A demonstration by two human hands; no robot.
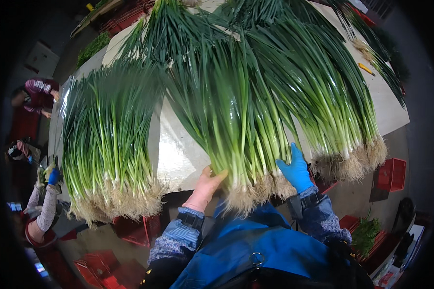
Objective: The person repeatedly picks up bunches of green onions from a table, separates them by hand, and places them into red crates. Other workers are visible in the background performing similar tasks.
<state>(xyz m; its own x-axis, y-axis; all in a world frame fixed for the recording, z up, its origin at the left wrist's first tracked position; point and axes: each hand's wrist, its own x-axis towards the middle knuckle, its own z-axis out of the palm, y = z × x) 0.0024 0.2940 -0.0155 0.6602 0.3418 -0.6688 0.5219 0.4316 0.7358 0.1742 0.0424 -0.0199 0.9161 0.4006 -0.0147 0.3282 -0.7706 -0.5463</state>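
Before me lies a middle pile of long-leaved green alliums (pixel 235 144), white stem bases and pale roots toward me. My left hand (pixel 204 188), in a pink glove with a yellowish fingertip, touches the left side of this pile near the stem bases. At its right side is my right hand (pixel 297 169), in a blue glove, thumb and fingers spread. Hidden fingertips leave it unclear whether the right hand touches the stems. Another allium pile (pixel 108 144) lies to the left, and a third pile (pixel 332 119) lies to the right, roots also facing me.
The pale tabletop (pixel 179 148) shows between piles. Red crates (pixel 392 174) stand beyond its edge at right and a red crate (pixel 137 229) below left. A yellow-handled tool (pixel 366 69) lies at the right. Two other people work at the left, one with a blue-gloved hand (pixel 53 176).
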